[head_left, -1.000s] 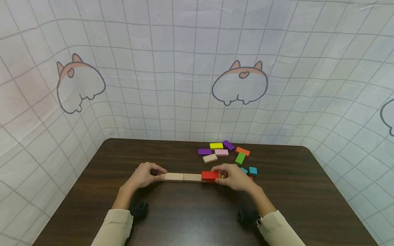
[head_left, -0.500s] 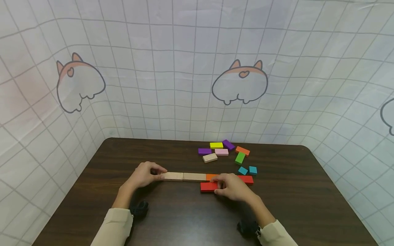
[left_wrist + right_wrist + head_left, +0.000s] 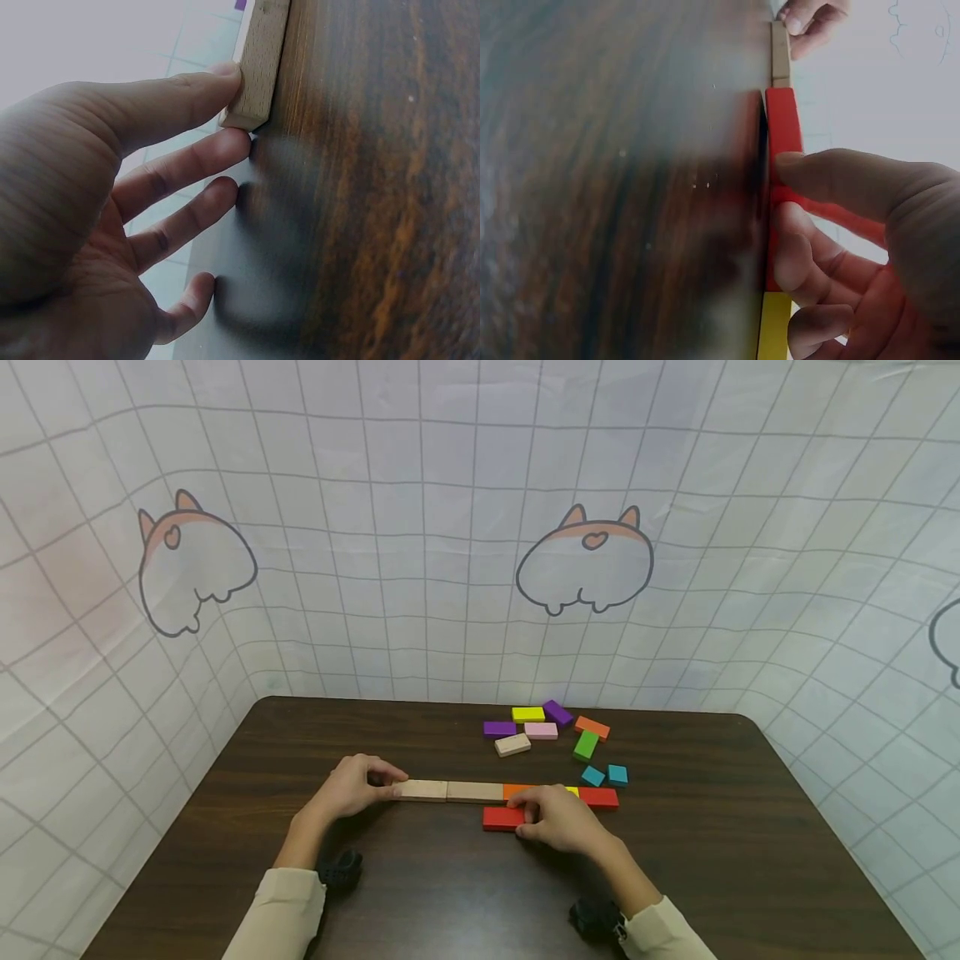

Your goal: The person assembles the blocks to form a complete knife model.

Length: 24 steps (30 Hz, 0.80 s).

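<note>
My left hand [image 3: 352, 787] holds the left end of a row of blocks, thumb and index finger at the end wooden block [image 3: 422, 790]. The left wrist view shows that thumb on the wooden block's side and a fingertip at its end. A second wooden block [image 3: 476, 792] continues the row, followed by an orange block [image 3: 515, 791]. Farther right come a yellow block [image 3: 573, 792] and a red block at the right end [image 3: 598, 798]; my right hand [image 3: 562, 818] hides the stretch between. That hand pinches another red block [image 3: 503, 818] in front of the row.
Behind the row lie loose blocks: a wooden one [image 3: 513, 744], purple [image 3: 499, 729], yellow [image 3: 528, 714], pink [image 3: 541, 731], orange [image 3: 592, 727] and green [image 3: 586, 746]. Two small blue blocks [image 3: 617, 775] sit behind the row's right end. A patterned cloth [image 3: 420, 610] surrounds the dark table [image 3: 450, 893].
My right hand has brought the red block from over the row toward the front, then slightly left, uncovering the orange block. My left hand stays put.
</note>
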Each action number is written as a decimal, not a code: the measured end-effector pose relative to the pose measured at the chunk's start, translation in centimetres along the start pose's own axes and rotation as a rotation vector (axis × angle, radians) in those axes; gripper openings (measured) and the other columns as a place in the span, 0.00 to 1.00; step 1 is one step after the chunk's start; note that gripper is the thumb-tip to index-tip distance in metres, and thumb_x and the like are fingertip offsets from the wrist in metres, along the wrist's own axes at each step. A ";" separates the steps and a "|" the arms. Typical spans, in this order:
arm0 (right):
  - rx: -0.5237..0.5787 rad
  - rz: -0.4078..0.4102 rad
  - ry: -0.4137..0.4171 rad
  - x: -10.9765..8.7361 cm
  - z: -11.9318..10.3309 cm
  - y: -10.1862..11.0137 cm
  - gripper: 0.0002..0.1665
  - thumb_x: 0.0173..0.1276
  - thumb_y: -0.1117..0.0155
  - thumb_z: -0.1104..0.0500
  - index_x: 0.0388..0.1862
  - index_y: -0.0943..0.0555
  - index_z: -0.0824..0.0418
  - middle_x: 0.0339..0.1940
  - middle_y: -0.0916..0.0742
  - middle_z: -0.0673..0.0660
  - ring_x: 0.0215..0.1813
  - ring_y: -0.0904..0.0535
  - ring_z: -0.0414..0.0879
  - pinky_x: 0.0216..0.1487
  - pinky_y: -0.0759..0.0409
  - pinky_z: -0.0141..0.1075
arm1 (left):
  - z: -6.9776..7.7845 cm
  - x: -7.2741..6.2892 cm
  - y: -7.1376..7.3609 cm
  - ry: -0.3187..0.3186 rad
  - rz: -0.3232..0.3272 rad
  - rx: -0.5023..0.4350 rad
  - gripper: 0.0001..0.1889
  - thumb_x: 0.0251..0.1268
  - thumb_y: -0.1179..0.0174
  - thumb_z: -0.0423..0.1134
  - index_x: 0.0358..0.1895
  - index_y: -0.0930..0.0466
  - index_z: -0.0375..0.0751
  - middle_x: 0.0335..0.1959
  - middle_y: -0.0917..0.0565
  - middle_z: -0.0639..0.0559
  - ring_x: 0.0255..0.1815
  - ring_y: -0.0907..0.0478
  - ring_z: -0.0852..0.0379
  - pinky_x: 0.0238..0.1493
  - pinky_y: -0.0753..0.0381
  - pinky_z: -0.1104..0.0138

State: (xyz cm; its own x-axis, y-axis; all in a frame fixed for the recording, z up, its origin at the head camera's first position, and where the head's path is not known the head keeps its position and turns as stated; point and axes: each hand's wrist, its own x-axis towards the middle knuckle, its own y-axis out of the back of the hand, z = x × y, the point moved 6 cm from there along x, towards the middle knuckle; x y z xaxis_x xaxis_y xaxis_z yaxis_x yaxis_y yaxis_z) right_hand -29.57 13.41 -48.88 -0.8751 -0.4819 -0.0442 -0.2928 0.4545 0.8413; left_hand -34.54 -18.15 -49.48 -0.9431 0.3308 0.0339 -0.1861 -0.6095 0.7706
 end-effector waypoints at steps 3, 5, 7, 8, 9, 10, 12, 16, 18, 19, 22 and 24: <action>0.015 0.001 0.001 0.0 -0.2 0.0 0.18 0.64 0.25 0.59 0.54 0.13 0.55 0.24 0.19 0.43 0.27 0.26 0.39 0.31 0.28 0.33 | 0.0 0.0 0.0 -0.005 0.000 0.000 0.08 0.64 0.28 0.42 0.45 0.08 0.53 0.36 0.13 0.58 0.35 0.24 0.59 0.38 0.24 0.64; 0.035 0.005 0.011 -0.1 -0.2 0.2 0.16 0.65 0.26 0.59 0.52 0.13 0.55 0.25 0.19 0.44 0.27 0.26 0.38 0.31 0.27 0.33 | 0.0 -0.1 0.0 -0.007 0.000 -0.001 0.08 0.64 0.28 0.43 0.45 0.08 0.53 0.37 0.13 0.58 0.35 0.24 0.59 0.39 0.24 0.64; 0.054 0.007 0.024 -0.2 -0.1 0.4 0.14 0.66 0.27 0.59 0.51 0.13 0.54 0.26 0.18 0.43 0.27 0.26 0.38 0.31 0.27 0.32 | 0.0 -0.1 0.0 -0.010 -0.003 -0.004 0.08 0.63 0.28 0.43 0.45 0.08 0.53 0.37 0.13 0.58 0.36 0.23 0.59 0.39 0.24 0.63; 0.062 0.009 0.031 -0.3 -0.1 0.5 0.12 0.67 0.27 0.59 0.49 0.12 0.54 0.26 0.17 0.43 0.27 0.25 0.38 0.31 0.26 0.32 | 0.0 -0.1 0.1 -0.009 -0.004 -0.006 0.08 0.63 0.28 0.43 0.45 0.08 0.53 0.37 0.13 0.58 0.36 0.23 0.59 0.39 0.23 0.63; 0.068 0.013 0.040 -0.3 0.0 0.5 0.11 0.67 0.27 0.59 0.48 0.12 0.53 0.27 0.16 0.43 0.27 0.25 0.38 0.31 0.26 0.31 | 0.0 -0.1 0.1 -0.009 -0.005 -0.009 0.08 0.63 0.28 0.43 0.45 0.08 0.53 0.37 0.13 0.58 0.36 0.23 0.59 0.39 0.23 0.63; 0.072 0.015 0.042 -0.4 0.1 0.6 0.09 0.67 0.27 0.59 0.47 0.12 0.53 0.28 0.16 0.43 0.27 0.25 0.37 0.32 0.25 0.31 | 0.0 -0.1 0.1 -0.008 -0.005 -0.011 0.08 0.63 0.28 0.43 0.45 0.08 0.53 0.36 0.13 0.58 0.36 0.23 0.59 0.39 0.23 0.63; 0.075 0.013 0.047 -0.4 0.2 0.5 0.09 0.68 0.27 0.59 0.46 0.12 0.52 0.30 0.15 0.42 0.29 0.24 0.37 0.33 0.25 0.31 | 0.0 -0.1 0.1 -0.009 -0.007 -0.014 0.08 0.63 0.28 0.43 0.45 0.08 0.53 0.36 0.13 0.58 0.36 0.23 0.59 0.39 0.23 0.63; 0.079 0.009 0.055 -0.2 0.2 0.3 0.08 0.67 0.27 0.59 0.45 0.12 0.52 0.31 0.14 0.42 0.31 0.24 0.37 0.35 0.24 0.31 | 0.0 -0.1 0.0 -0.007 -0.007 -0.017 0.08 0.63 0.28 0.42 0.45 0.08 0.53 0.36 0.14 0.58 0.35 0.23 0.59 0.39 0.24 0.63; 0.078 0.011 0.059 0.0 0.1 0.2 0.08 0.67 0.27 0.59 0.45 0.12 0.52 0.32 0.13 0.42 0.31 0.23 0.37 0.36 0.24 0.31 | 0.0 -0.1 0.0 -0.005 -0.007 -0.018 0.08 0.63 0.28 0.42 0.45 0.08 0.53 0.36 0.14 0.58 0.36 0.23 0.59 0.40 0.23 0.63; 0.077 0.013 0.062 0.0 0.1 0.2 0.08 0.67 0.27 0.59 0.45 0.12 0.52 0.32 0.13 0.42 0.31 0.23 0.37 0.36 0.24 0.31 | 0.0 -0.1 0.0 -0.006 -0.007 -0.017 0.08 0.63 0.28 0.42 0.45 0.08 0.53 0.36 0.14 0.58 0.36 0.23 0.59 0.40 0.23 0.63; 0.078 0.015 0.062 0.3 0.0 0.1 0.08 0.67 0.26 0.59 0.45 0.11 0.52 0.32 0.13 0.42 0.32 0.23 0.37 0.36 0.24 0.31 | 0.0 -0.1 0.0 -0.010 -0.007 -0.014 0.08 0.63 0.28 0.43 0.45 0.08 0.53 0.37 0.13 0.58 0.37 0.22 0.60 0.40 0.23 0.63; 0.079 0.015 0.061 0.4 -0.1 0.0 0.08 0.67 0.27 0.59 0.45 0.11 0.52 0.32 0.13 0.42 0.32 0.23 0.37 0.36 0.24 0.31 | 0.0 -0.1 0.0 -0.010 -0.006 -0.011 0.08 0.63 0.28 0.43 0.45 0.08 0.53 0.38 0.12 0.58 0.37 0.22 0.60 0.40 0.23 0.63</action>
State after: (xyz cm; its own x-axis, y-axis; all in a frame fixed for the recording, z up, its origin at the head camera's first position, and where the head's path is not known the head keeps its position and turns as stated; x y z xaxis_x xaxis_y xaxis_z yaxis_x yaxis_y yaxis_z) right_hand -29.89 13.17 -48.83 -0.8554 -0.5180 0.0027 -0.3114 0.5184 0.7964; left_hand -34.41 -18.21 -49.52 -0.9390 0.3421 0.0358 -0.1949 -0.6150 0.7641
